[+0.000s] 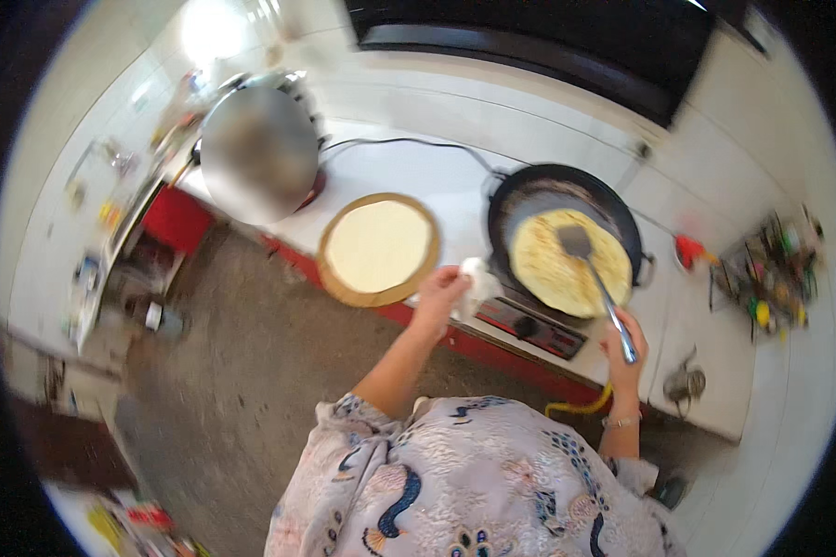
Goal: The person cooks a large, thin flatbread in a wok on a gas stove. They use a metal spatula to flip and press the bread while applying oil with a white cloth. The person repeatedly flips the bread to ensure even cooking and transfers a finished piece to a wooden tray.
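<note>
1. One flatbread (548,278), pale yellow with browned patches, lies flat in the black pan (500,218), toward the near side of it.
2. The spatula (576,243) has its grey blade on the bread, right of the middle; its shiny handle slants down over the pan's near rim.
3. The right hand (625,345) grips that handle near its end.
4. The left hand (441,292) pinches a white wad (476,286), cloth or paper, I cannot tell which, just beside the pan's near left side.
5. Below the pan, a cooker (497,317) shows a red-and-dark front with a round black knob.
6. Left of the pan, well apart from it, a tan board (372,298) bears a smooth, pale dough round (381,246).
7. Behind them, a dark cord (418,141) runs along the white counter (409,172).
8. Farther left stands a large pot (260,153), its top blurred.
9. Far right, a rack (776,269) holds assorted items, near a small metal vessel (685,382).
</note>
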Action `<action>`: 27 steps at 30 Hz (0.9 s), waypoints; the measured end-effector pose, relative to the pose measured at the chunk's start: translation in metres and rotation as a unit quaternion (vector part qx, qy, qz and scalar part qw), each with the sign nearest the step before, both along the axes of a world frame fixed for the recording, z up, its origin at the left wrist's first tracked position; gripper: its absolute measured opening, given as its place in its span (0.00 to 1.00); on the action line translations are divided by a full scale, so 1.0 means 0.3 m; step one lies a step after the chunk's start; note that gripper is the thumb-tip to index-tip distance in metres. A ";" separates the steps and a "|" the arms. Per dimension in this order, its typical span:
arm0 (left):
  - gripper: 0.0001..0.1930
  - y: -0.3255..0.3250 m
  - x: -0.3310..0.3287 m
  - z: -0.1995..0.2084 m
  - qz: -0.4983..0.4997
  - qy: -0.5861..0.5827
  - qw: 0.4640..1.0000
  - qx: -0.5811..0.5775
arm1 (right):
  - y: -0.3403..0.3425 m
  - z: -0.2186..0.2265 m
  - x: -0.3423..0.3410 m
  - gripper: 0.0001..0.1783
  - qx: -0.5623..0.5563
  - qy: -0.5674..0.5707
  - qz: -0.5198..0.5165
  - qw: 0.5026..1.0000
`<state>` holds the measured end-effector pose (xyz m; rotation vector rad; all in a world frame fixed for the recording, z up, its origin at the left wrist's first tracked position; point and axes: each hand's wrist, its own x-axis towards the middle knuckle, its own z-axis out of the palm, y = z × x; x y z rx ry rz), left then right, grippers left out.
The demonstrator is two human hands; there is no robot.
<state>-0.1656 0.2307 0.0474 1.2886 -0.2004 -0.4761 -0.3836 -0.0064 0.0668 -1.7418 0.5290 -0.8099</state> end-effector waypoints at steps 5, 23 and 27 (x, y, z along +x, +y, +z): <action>0.06 0.058 0.003 -0.007 -0.031 0.110 0.987 -0.110 | 0.062 0.059 -0.001 0.18 -0.010 0.045 -0.018 0.999; 0.09 0.271 0.097 -0.023 -0.049 0.242 0.943 -0.224 | 0.221 0.110 0.070 0.26 0.092 -0.021 -0.054 0.994; 0.11 0.296 0.090 -0.095 -0.042 0.248 0.940 -0.230 | 0.207 0.114 0.072 0.26 0.063 0.003 -0.044 0.997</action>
